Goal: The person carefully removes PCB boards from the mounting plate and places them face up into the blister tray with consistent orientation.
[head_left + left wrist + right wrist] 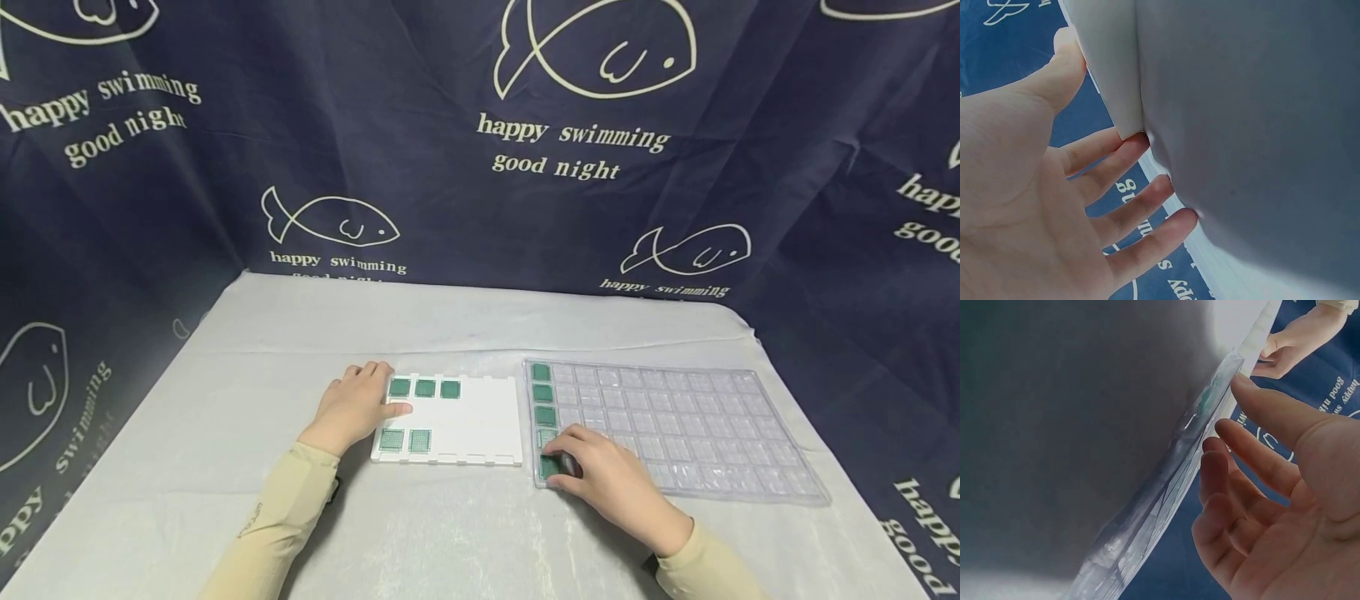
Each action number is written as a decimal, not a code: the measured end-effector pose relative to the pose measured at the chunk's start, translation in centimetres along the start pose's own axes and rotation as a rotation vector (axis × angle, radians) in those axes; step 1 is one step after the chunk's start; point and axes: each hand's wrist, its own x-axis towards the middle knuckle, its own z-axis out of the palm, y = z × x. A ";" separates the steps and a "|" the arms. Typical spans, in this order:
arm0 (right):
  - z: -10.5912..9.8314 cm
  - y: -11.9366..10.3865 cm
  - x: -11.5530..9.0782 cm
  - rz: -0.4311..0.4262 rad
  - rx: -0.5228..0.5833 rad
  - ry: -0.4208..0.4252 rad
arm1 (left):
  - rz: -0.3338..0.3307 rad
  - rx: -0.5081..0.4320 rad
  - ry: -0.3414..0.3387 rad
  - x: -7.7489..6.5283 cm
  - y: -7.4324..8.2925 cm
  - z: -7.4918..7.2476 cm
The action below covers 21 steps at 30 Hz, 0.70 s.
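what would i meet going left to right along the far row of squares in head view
Left hand, three green squares on the white board, that board's bare right part, one green square in the clear tray, that tray's other far-row compartments

"Where's everything lying?"

"From my remote seat I've got a plate (483, 421) on the table (465, 533), and a compartment tray (675, 404) just to its right!"

"And the chips?"

"On the plate, three far chips (424, 388) run along the back edge from the left corner, two near chips (420, 441) before them. In the tray, I see tray chips (543, 393) down the leftmost column."

"Hands?"

"Left hand (356, 408) at the plate's left edge, thumb between the rows! Right hand (611, 475) over that column's near end. Curtain (450, 150) behind it all."
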 end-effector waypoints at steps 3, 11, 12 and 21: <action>0.0 0.0 0.0 -0.001 0.003 -0.003 | -0.001 -0.005 -0.001 -0.1 0.0 -0.1; 0.0 0.1 0.1 -0.002 0.025 -0.011 | -0.008 -0.015 -0.005 -0.2 0.1 -0.2; 0.0 0.1 0.1 -0.001 0.025 -0.011 | -0.008 -0.016 -0.005 -0.1 0.1 -0.2; -0.1 0.0 0.0 0.011 0.014 -0.010 | -0.008 -0.011 -0.008 -0.1 0.2 -0.3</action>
